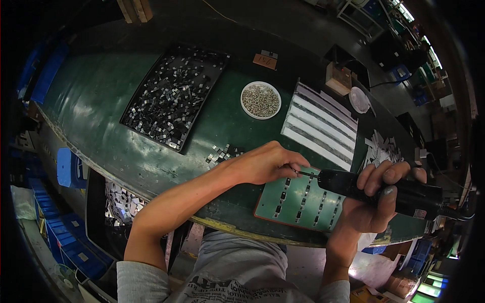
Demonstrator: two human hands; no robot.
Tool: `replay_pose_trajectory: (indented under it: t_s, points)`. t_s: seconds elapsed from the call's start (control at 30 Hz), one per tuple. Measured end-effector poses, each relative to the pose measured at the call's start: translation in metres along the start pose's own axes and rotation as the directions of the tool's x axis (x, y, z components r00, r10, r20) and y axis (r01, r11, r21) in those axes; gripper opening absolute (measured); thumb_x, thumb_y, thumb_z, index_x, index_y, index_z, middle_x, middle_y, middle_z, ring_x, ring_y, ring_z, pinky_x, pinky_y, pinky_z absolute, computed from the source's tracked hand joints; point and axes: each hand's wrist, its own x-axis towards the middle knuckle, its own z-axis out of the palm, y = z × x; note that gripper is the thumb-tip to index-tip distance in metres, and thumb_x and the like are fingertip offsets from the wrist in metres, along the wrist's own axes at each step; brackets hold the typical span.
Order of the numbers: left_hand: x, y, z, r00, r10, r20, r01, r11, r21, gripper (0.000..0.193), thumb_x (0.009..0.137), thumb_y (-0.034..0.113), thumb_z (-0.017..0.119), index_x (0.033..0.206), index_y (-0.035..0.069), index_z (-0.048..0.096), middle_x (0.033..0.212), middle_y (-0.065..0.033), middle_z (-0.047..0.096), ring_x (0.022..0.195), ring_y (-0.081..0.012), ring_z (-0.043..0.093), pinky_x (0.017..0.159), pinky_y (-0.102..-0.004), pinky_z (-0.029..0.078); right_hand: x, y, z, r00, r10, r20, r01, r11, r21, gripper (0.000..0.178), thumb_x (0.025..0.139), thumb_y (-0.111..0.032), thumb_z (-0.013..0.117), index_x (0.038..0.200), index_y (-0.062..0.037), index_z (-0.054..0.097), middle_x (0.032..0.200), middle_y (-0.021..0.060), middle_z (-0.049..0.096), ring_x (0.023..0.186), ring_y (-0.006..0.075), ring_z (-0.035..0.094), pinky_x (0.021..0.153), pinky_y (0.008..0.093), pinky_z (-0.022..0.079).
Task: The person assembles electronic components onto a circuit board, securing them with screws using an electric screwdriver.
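Note:
My right hand (371, 204) is wrapped around a black electric screwdriver (341, 182), held almost level with its bit pointing left. At the bit's tip, the fingers of my left hand (270, 162) are pinched together; what they hold, if anything, is too small to make out. Both hands are over a green board (267, 204) with a reddish edge, lying near the table's front edge. Small black-and-metal parts (301, 204) stand on it in several rows. Beyond my left wrist, a few loose parts (222, 153) of similar look lie on the table.
A black tray (204, 76) heaped with small parts lies back left. A white bowl (242, 103) holds small screws (260, 100). Right of it are a striped panel (323, 121), a wooden block (338, 79) and piled metal strips (379, 149). The screwdriver's cord (457, 214) trails right.

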Motion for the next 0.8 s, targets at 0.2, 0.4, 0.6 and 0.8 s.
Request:
replay_pose_trajectory:
  t_s: [0.2,0.4,0.6,0.8]
  points:
    - [-0.0008,-0.0028,-0.0003,0.999,0.033,-0.010,-0.033,0.999,-0.006,0.031,0.089,0.000,0.073,0.120,0.000,0.069,0.102,-0.0189,0.076,0.098,-0.0296,0.076,0.080,-0.0351,0.061,-0.0005,0.0008,0.0001,1.000,0.008,0.001,-0.008,1.000,0.018,0.058,0.093,-0.005,0.067,0.145,-0.0105,0.041,0.100,0.0134,0.060,0.069,0.0155,0.061,0.060,0.0311,0.057]
    - [-0.0009,-0.0017,-0.0011,1.000,0.023,-0.001,-0.023,1.000,0.010,0.029,0.090,-0.001,0.073,0.119,-0.001,0.070,0.101,-0.0189,0.076,0.097,-0.0300,0.076,0.080,-0.0352,0.061,0.0006,-0.0008,0.0019,0.999,0.003,0.048,-0.001,0.999,-0.038,0.052,0.096,-0.004,0.062,0.142,-0.0048,0.038,0.099,0.0115,0.057,0.069,0.0135,0.053,0.059,0.0296,0.048]
    - [-0.0016,-0.0003,-0.0014,1.000,0.023,0.002,-0.023,1.000,-0.002,0.037,0.090,-0.001,0.072,0.127,0.001,0.067,0.102,-0.0190,0.077,0.097,-0.0310,0.076,0.080,-0.0365,0.060,-0.0023,0.0011,-0.0001,1.000,0.015,0.007,-0.015,1.000,-0.015,0.059,0.092,-0.005,0.067,0.144,-0.0093,0.040,0.100,0.0144,0.060,0.069,0.0165,0.062,0.059,0.0317,0.056]
    - [-0.0029,-0.0042,-0.0004,1.000,0.020,-0.004,-0.020,1.000,-0.023,0.040,0.091,0.000,0.071,0.131,0.000,0.064,0.100,-0.0169,0.077,0.095,-0.0305,0.076,0.081,-0.0373,0.060,-0.0030,-0.0059,0.0068,1.000,-0.006,0.007,0.007,0.999,-0.034,0.059,0.091,-0.005,0.067,0.144,-0.0098,0.041,0.099,0.0136,0.060,0.069,0.0156,0.062,0.058,0.0309,0.056]
